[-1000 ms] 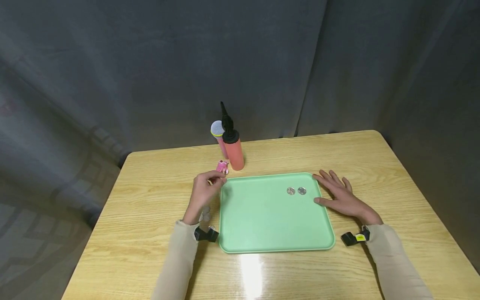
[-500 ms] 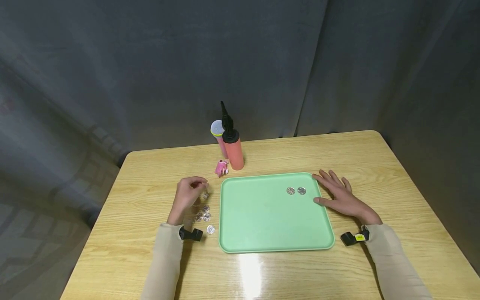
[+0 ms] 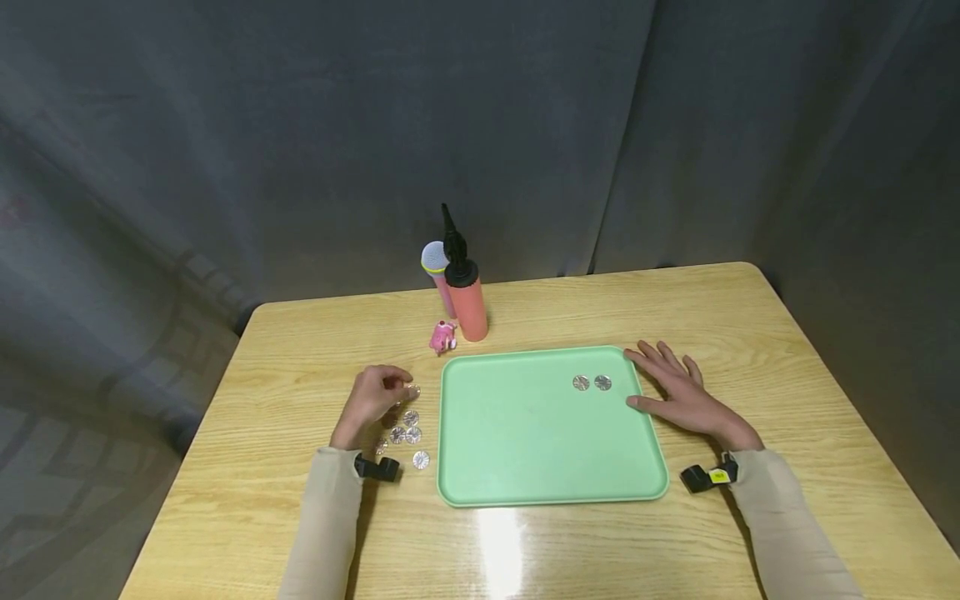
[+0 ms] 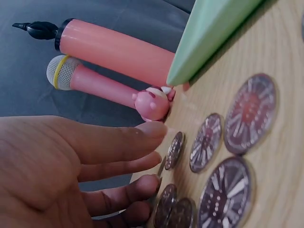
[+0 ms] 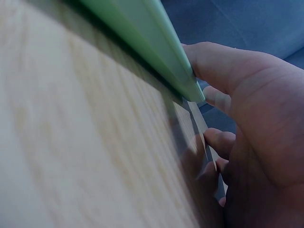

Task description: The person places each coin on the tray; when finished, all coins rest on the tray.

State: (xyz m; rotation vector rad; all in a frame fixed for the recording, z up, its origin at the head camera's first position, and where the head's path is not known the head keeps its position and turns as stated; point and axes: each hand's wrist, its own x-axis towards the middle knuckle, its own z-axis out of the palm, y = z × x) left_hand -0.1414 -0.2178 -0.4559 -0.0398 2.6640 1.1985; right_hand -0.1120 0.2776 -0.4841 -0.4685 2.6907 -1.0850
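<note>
My left hand (image 3: 371,398) is low over the table, left of the green tray (image 3: 551,450), its thumb and fingertips right at a shiny coin-like disc (image 4: 175,151). In the left wrist view the thumb stays apart from the fingers. Several more silver discs with a starburst pattern, such as one disc (image 3: 421,459), lie on the wood beside and below the hand. Two further discs (image 3: 581,382) sit side by side near the tray's upper right corner. My right hand (image 3: 682,400) rests with spread fingers at the tray's right rim, thumb and index finger touching the edge.
Behind the tray a coral hand pump (image 3: 469,310) with a black nozzle stands upright. A pink toy microphone (image 3: 437,260) is behind it, and a small pink figurine (image 3: 443,336) lies in front. A dark curtain (image 3: 480,142) hangs past the table's (image 3: 675,300) far edge.
My left hand has moved from the tray's upper left corner leftward and down to the loose discs, uncovering the figurine and several discs. The right hand and tray stay put.
</note>
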